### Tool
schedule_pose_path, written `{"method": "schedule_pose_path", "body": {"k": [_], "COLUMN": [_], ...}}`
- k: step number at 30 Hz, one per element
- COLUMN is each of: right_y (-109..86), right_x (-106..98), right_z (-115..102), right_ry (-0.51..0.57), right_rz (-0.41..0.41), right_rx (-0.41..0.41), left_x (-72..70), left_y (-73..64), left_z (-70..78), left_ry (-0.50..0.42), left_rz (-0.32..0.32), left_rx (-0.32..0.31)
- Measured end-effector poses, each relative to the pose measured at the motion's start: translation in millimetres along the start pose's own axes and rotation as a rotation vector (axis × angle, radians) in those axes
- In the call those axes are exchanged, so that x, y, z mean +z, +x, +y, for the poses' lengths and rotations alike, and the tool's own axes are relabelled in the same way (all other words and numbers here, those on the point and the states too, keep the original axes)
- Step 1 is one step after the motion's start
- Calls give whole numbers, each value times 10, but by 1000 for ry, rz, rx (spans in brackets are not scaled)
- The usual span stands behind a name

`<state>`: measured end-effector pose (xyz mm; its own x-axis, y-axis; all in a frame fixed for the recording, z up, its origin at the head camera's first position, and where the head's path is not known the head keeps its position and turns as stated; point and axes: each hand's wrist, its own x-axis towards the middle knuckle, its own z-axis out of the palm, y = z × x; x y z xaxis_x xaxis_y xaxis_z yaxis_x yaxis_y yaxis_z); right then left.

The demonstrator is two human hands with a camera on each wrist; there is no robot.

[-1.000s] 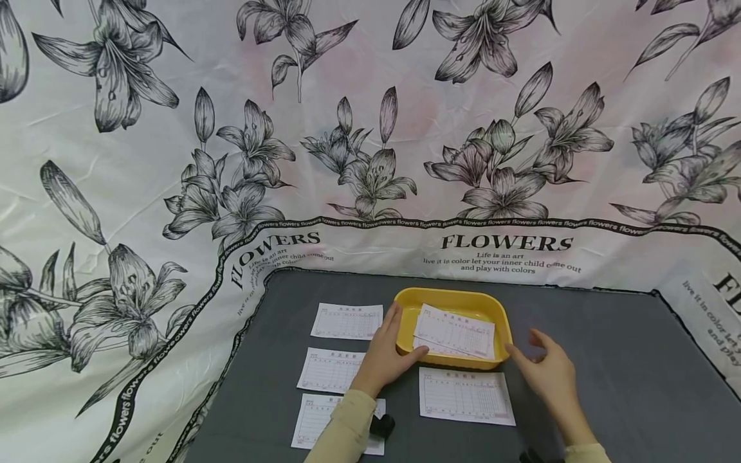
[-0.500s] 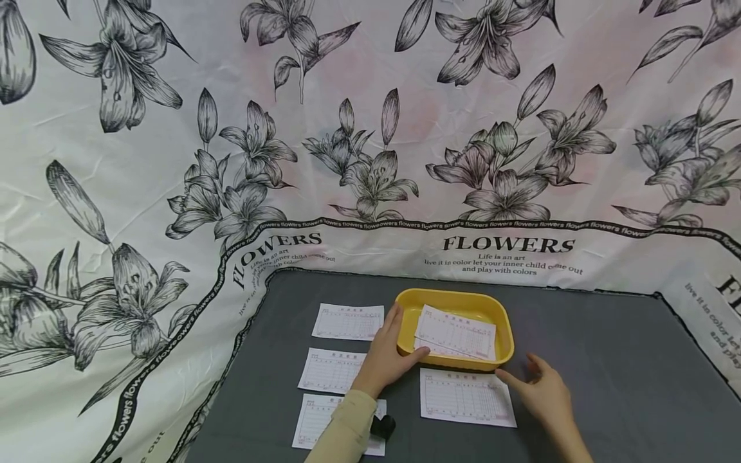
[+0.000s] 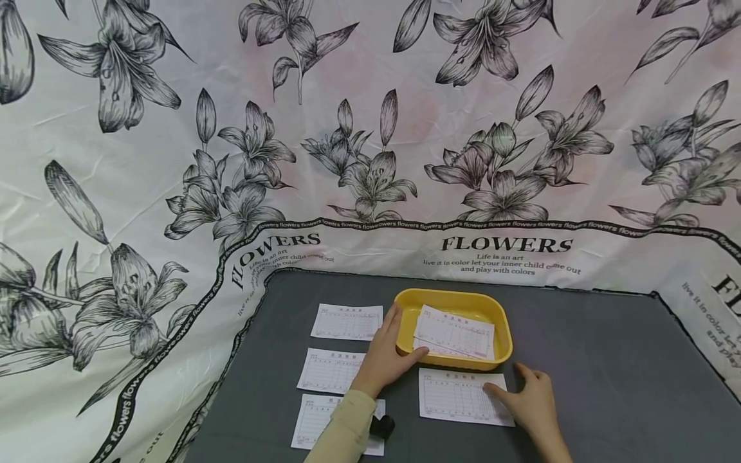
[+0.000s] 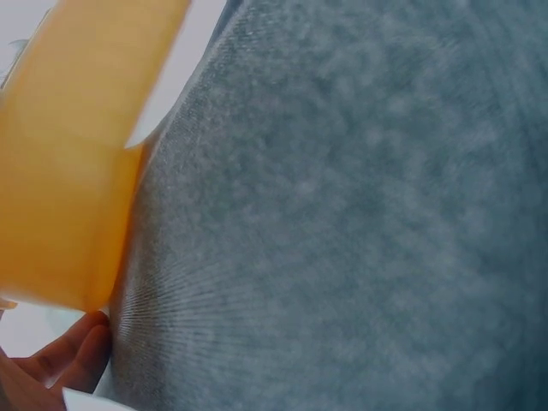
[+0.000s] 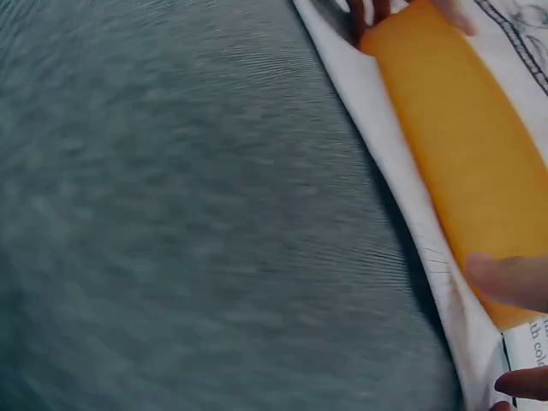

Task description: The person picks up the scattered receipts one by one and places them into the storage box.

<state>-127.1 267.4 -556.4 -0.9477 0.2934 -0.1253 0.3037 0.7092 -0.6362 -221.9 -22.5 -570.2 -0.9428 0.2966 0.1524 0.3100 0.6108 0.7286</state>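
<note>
A shallow yellow tray [image 3: 500, 308] stands at the middle of the dark table, with printed white forms [image 3: 454, 331] lying askew inside it. My left hand [image 3: 384, 360] holds the tray's near left corner, its fingers along the left end and the thumb at the front rim. In the left wrist view, its fingertips [image 4: 90, 351] come down beside the tray's end. My right hand [image 3: 532, 395] hovers at the right edge of a single form [image 3: 457, 399] in front of the tray. Its thumb overlaps that form, and the index finger is stretched out apart from the thumb.
To the left lie three more forms in a column: a far one [image 3: 347, 321], a middle one [image 3: 327, 370] and a near one [image 3: 312, 418], partly covered by my left sleeve [image 3: 344, 424]. A flower-printed cloth [image 3: 370, 128] hangs behind the table [image 3: 608, 341].
My right hand has moved from the tray's right end toward me and left, down to the single form's right edge. My left hand, the tray and the forms have stayed put.
</note>
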Motion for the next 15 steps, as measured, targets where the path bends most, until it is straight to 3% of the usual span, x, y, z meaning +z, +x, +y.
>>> {"method": "schedule_pose_path", "body": {"k": [8,15], "right_y": [-60,-98], "right_x": [98,116], "right_z": [-43,-93], "right_ry": [-61,-86], "right_rz": [62,85], "right_rx": [-94,-107], "left_x": [8,7], "left_y": [6,-2], "left_z": [-24,-31], "left_ry": [-3,-10], "left_rz": [1,1], "left_rx": [7,6]}}
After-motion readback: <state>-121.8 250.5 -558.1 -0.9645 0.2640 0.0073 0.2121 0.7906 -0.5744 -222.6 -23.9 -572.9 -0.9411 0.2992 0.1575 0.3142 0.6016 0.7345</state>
